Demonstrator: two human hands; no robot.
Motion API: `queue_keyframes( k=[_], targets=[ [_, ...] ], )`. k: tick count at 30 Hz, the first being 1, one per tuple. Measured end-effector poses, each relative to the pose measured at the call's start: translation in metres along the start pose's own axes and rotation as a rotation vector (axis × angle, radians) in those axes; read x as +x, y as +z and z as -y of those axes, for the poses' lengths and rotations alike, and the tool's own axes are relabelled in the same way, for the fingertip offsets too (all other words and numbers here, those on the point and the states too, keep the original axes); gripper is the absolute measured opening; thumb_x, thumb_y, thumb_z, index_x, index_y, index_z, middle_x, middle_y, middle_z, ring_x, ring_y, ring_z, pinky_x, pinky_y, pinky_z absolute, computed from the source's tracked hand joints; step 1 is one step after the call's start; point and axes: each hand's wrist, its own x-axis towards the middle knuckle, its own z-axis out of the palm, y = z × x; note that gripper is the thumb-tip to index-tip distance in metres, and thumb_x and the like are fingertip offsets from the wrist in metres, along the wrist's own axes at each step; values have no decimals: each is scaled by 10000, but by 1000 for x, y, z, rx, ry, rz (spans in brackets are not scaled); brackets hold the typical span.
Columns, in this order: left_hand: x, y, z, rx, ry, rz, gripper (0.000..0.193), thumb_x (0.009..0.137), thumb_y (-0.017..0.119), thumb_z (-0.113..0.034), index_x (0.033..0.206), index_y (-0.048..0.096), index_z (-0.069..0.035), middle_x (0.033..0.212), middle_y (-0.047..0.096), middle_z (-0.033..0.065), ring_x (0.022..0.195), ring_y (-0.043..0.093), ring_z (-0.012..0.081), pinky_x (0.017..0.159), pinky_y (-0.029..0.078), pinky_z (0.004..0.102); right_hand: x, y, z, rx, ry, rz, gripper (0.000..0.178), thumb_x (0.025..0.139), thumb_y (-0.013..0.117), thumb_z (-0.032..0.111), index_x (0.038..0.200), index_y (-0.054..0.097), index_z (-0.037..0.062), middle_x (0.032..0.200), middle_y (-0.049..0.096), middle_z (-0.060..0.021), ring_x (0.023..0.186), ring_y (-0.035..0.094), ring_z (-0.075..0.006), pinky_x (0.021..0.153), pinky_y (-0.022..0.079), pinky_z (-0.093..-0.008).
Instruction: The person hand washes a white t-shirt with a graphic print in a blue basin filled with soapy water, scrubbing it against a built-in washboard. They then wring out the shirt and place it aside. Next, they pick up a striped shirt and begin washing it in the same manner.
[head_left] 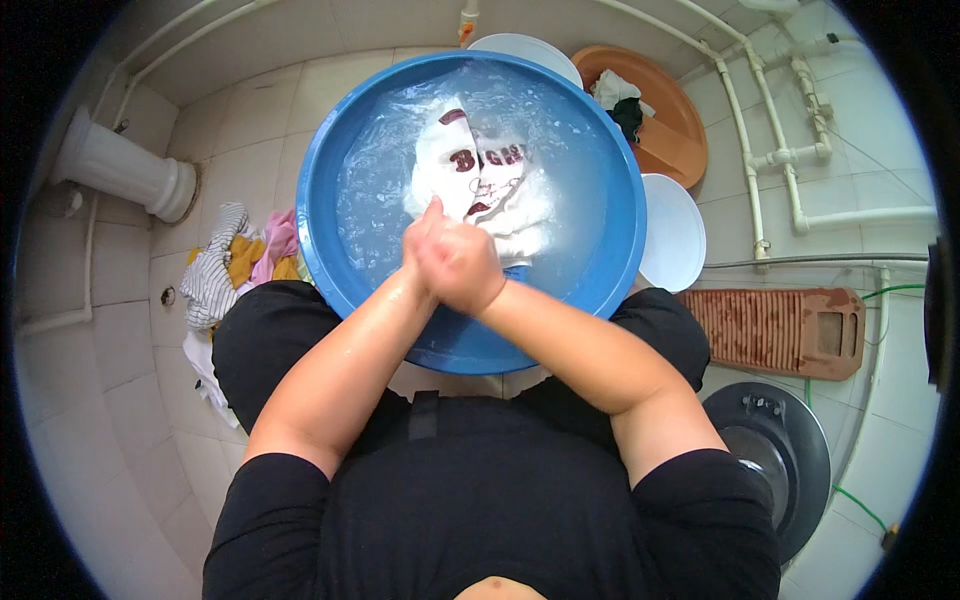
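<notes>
Meeting hands: left hand (417, 243) and right hand (462, 264) together over the near half of the basin, fingers curled, the right across the left and hiding much of it; one thumb up, pointing away from the wearer; palms hidden, so cannot tell whether either is clamped on cloth

White garment (440, 180): in the basin, just beyond the hands, its left part coming right up to them; the rest spreads to their right, wet and crumpled

Garment's long axis: mostly away from the wearer, far end leaning a little left, near end a little right; narrow far tip points toward the far rim

Dark red print: lettering set across that axis, upright as the wearer sees it, broken by a fold

Blue basin (622, 240): round, between the black-clad legs (270, 345), holding cloudy water (370, 190) with foam streaks

Left floor: clothes pile (245, 258) near the left knee, striped, mustard, pink and white pieces; white pedestal (135, 170) farther out

Right floor: white basin (675, 235) just beside the blue rim; brown washboard (775, 332) lying left to right, ridges showing; dark basin (808, 450) below it

Far side: orange-brown basin (680, 155) with white and dark cloth (625, 117) in it; pale basin (535, 46) partly hidden behind the blue one

Wall: white pipes (745, 165) on pale tiles
</notes>
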Motion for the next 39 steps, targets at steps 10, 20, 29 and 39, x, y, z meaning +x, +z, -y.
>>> queue_keyframes(
  k=[10,20,29,39],
  targets=[
    [26,14,-92,189,296,-525,322,861,518,-303,919,544,13,883,592,122,777,575,215,687,454,336,1,-80,-175,20,1094,-355,423,768,596,334,979,555,-31,917,604,-167,828,570,-237,733,445,-353],
    [16,17,-20,1532,524,219,298,824,518,-255,1028,536,-38,945,603,167,922,567,307,747,457,358,9,-75,-94,477,1060,171,385,735,651,235,981,570,-51,923,604,-141,839,579,-214,704,467,-316],
    [2,36,-38,2199,389,333,247,710,603,-189,919,579,-62,977,591,162,886,585,269,730,457,384,-25,-106,-157,-575,824,314,623,698,660,319,1206,445,30,1105,534,-223,1001,549,-325,848,441,-354],
    [16,28,-20,1825,248,303,257,809,521,-262,902,603,-37,896,601,178,836,575,329,729,449,400,-26,-89,-145,-61,1032,122,529,684,649,364,1024,539,-27,956,598,-191,858,583,-260,753,457,-328]
  ],
)
